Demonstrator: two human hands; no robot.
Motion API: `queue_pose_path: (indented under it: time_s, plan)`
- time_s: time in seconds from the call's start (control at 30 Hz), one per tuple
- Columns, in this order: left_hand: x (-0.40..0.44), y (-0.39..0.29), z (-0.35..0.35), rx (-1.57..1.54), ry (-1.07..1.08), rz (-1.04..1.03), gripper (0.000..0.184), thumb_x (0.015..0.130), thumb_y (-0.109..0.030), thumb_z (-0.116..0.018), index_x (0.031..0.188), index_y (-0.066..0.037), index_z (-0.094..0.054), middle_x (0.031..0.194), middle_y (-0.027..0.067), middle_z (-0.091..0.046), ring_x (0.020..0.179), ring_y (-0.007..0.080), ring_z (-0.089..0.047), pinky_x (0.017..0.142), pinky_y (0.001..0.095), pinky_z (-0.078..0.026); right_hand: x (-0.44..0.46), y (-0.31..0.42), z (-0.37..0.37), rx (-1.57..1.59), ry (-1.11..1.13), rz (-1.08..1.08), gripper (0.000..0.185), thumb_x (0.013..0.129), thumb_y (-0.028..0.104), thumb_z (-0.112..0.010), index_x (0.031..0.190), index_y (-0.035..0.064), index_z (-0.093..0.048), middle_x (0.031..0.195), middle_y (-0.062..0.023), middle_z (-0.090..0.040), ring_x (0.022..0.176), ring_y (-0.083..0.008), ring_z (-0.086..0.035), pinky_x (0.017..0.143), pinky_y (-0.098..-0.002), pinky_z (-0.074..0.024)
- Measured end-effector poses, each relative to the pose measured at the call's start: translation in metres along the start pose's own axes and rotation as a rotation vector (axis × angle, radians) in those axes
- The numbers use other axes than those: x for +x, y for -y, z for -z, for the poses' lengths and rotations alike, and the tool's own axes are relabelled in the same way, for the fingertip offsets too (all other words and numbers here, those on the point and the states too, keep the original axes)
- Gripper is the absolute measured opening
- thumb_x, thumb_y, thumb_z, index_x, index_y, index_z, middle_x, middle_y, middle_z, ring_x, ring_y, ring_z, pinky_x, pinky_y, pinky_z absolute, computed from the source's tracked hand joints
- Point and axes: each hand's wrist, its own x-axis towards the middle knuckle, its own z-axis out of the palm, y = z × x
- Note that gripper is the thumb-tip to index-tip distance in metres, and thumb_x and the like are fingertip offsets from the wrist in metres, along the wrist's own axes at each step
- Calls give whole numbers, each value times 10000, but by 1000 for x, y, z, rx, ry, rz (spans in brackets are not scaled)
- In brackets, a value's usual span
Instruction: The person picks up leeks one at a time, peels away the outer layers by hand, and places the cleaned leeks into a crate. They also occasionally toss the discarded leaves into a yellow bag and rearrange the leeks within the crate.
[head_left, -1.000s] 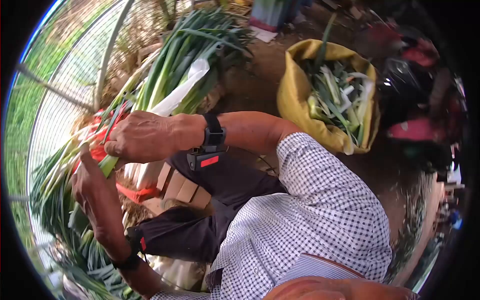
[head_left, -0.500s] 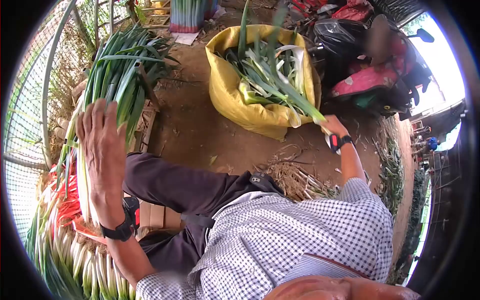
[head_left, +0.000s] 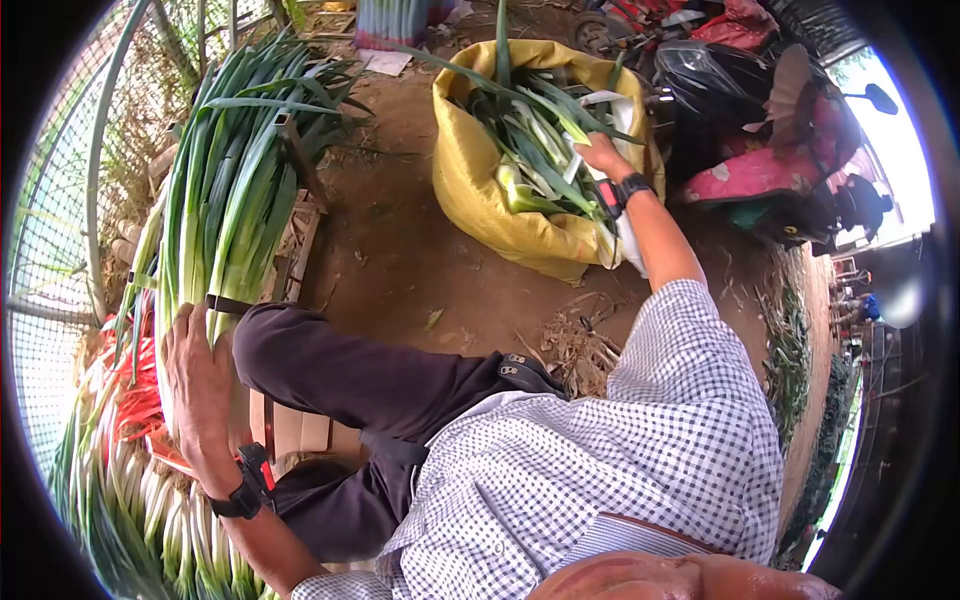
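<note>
My left hand [head_left: 197, 378] lies with its fingers apart on the pale stalks of a large bundle of leeks [head_left: 225, 200], just below a dark band. In my right hand [head_left: 603, 153], at the opening of a yellow sack [head_left: 480, 215], is the pale end of a green leek piece [head_left: 568, 118], whose leaves reach back over the sack. Loose leek leaves and stalks fill the sack around it. The fingertips of my right hand are partly hidden.
More leeks [head_left: 180, 530] lie at the lower left beside red ties [head_left: 135, 395]. A wire fence [head_left: 50, 250] runs along the left. Dry trimmings [head_left: 580, 350] lie on the soil. A black bag [head_left: 695, 80] and a pink-covered vehicle [head_left: 740, 170] stand at the upper right.
My right hand has gone from the leeks at the left over to the sack with a leek piece. My left hand, raised half a second ago, has come down onto the bundle's stalks.
</note>
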Motion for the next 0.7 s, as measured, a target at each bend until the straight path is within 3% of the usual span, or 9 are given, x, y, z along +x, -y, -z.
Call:
queue_pose_path:
  time_s: [0.03,0.1,0.17,0.37,0.5,0.53,0.57,0.63,0.7]
  plan:
    - [-6,8,-3,-13,18,33,437,901,-101,-622,1320,-6,-540,1351,200,-531,1256,367,-494,1069,457,-386,19,25,-14,-88,46,-138,484,873,350,-647,1048,-102,-642,1122,-342,-633,1151,-452,-582,940,-474,-466]
    - [-15,19,-4,-40,59,88,435,898,-84,-619,1319,-5,-538,1346,207,-530,1253,375,-499,1057,463,-397,48,38,-46,-12,-105,-108,433,843,338,-634,991,-64,-699,998,-345,-656,1025,-470,-640,897,-500,-511]
    - [-24,29,-5,-56,119,195,426,894,-66,-613,1307,9,-537,1324,213,-542,1231,393,-513,1033,471,-411,65,57,-50,-104,-51,-142,371,873,311,-610,965,-34,-708,1088,-284,-667,1068,-433,-636,930,-497,-503]
    - [-64,68,-36,-90,251,349,413,909,-105,-598,1292,34,-533,1246,225,-587,1145,414,-564,970,474,-443,172,71,-49,-126,-65,-144,287,872,197,-594,1003,-29,-716,1148,-291,-644,1109,-444,-611,937,-482,-509]
    - [-87,77,-41,-88,456,589,385,931,-129,-590,1275,38,-548,1210,251,-617,1114,419,-589,933,474,-461,247,62,-58,-72,-244,-62,360,878,206,-597,1151,-29,-618,1166,-319,-628,1132,-475,-592,964,-515,-486]
    - [-101,86,-46,-82,441,547,379,939,-147,-591,1275,26,-555,1192,252,-629,1103,418,-597,927,471,-463,256,60,-69,-86,-233,-57,375,877,194,-583,1187,-18,-589,1177,-322,-622,1136,-484,-585,966,-524,-481]
    - [-114,95,-50,-75,427,505,374,947,-164,-591,1274,14,-562,1174,254,-641,1091,418,-605,921,468,-466,262,59,-80,-102,-222,-51,395,876,182,-568,1222,-7,-560,1187,-325,-616,1140,-493,-577,967,-532,-476]
    - [-111,68,-41,-169,451,747,375,948,-177,-594,1277,2,-566,1155,251,-650,1071,419,-614,913,469,-467,265,44,-119,-161,-23,-44,332,885,140,-515,1174,-16,-560,1198,-337,-600,1127,-501,-577,968,-554,-461]
    - [-118,64,-36,-161,453,725,375,953,-186,-588,1279,-3,-564,1134,252,-653,1045,414,-621,888,470,-470,325,-56,-232,-77,-123,162,315,889,107,-507,1172,-27,-540,1090,-365,-612,1144,-518,-547,958,-572,-453]
